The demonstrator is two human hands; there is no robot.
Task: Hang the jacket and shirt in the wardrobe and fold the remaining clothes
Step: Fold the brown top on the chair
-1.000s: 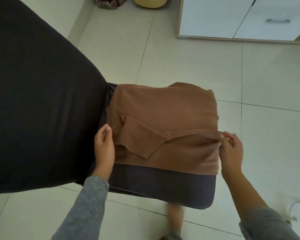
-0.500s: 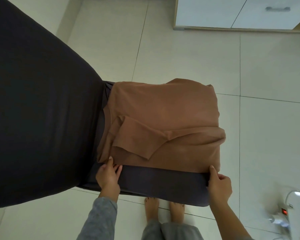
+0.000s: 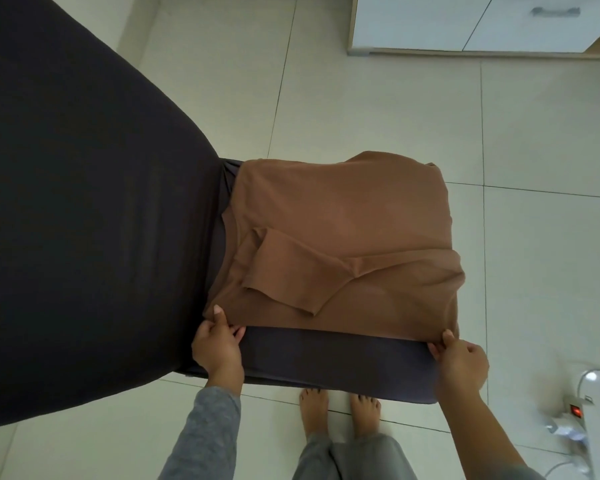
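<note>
A brown garment [image 3: 343,230] lies partly folded on a dark grey padded seat [image 3: 333,362], with one sleeve laid across its front. My left hand [image 3: 217,344] pinches the garment's near left corner, thumb on top of the cloth. My right hand [image 3: 459,362] pinches the near right corner at the seat's edge, thumb up against the hem. Both hands sit at the garment's near hem.
A large dark cloth-covered surface [image 3: 77,209] fills the left side. A white cabinet [image 3: 482,22] stands at the far right on the tiled floor. A white power strip with a red switch [image 3: 582,407] lies at the right, near my bare feet [image 3: 340,414].
Both hands have moved from the folded sleeve edge down to the garment's near corners and taken hold of the hem. The view has tilted down, showing my feet.
</note>
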